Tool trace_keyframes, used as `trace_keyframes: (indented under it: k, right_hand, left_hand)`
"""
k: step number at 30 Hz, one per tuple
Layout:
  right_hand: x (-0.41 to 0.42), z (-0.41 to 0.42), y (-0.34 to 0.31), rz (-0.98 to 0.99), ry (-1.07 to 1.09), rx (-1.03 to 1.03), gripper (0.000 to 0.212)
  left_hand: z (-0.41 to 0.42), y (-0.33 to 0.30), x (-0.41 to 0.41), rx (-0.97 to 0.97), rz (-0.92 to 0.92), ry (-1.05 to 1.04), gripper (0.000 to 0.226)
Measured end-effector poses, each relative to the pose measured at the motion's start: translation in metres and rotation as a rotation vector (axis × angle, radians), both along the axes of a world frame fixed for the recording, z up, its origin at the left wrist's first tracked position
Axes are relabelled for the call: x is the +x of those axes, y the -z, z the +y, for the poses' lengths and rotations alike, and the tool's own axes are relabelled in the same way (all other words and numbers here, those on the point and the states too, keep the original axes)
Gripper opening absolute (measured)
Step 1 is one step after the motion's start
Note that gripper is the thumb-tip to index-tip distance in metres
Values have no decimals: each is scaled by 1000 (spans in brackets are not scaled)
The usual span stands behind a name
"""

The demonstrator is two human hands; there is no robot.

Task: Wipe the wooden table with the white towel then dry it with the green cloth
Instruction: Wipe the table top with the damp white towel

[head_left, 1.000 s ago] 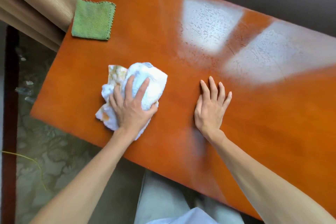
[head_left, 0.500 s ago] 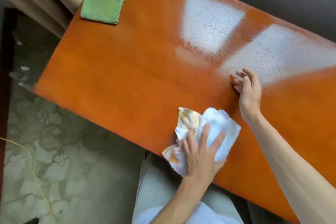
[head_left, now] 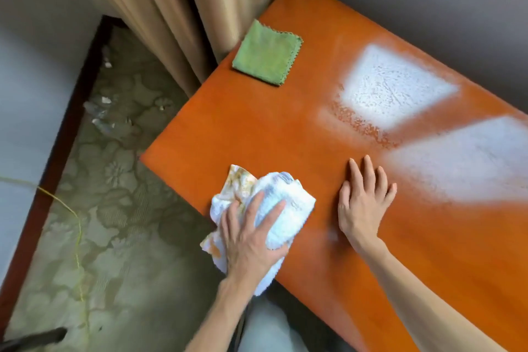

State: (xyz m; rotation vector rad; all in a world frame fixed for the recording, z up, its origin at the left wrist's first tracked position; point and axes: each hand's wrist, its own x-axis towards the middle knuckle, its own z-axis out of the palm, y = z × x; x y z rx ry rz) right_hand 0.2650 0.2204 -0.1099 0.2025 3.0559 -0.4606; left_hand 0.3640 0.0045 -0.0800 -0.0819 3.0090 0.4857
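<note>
Wooden table (head_left: pixel 257 128) glossy. Your left hand (head_left: pixel 251 240) pressed crumpled white towel (head_left: pixel 283 208), soft, likely damp; palm bunched middle. Right hand (head_left: pixel 363 203) lay flat, released. Green cloth (head_left: pixel 267 56) folded, untouched.

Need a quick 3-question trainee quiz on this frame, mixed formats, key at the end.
1. True or false: the green cloth lies folded on the wooden table, touched by neither hand.
2. Which hand presses the white towel onto the table? A) left hand B) right hand C) both
3. Fill in: the right hand lies ____ on the table, holding nothing.

Key:
1. True; it sits near the far corner by the curtain.
2. A; the left hand covers the towel at the near edge.
3. Flat, palm down with fingers spread.
</note>
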Motion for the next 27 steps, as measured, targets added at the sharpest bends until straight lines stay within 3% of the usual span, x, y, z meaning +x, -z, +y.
trace_keyframes:
  k: [7, 15, 22, 27]
  right_hand:
    - [-2, -15, 4, 50, 79, 81, 51]
    - [-5, -16, 5, 94, 95, 74, 50]
    - [-1, -15, 2, 139, 133, -92, 48]
    - [-44, -34, -10, 294, 80, -259, 40]
  left_hand:
    - [-109, 0, -121, -54, 59, -230, 74]
    - [-88, 9, -238, -43, 34, -332, 80]
    - [-80, 9, -233, -123, 81, -321, 76]
    - [-81, 14, -236, -126, 147, -341, 73]
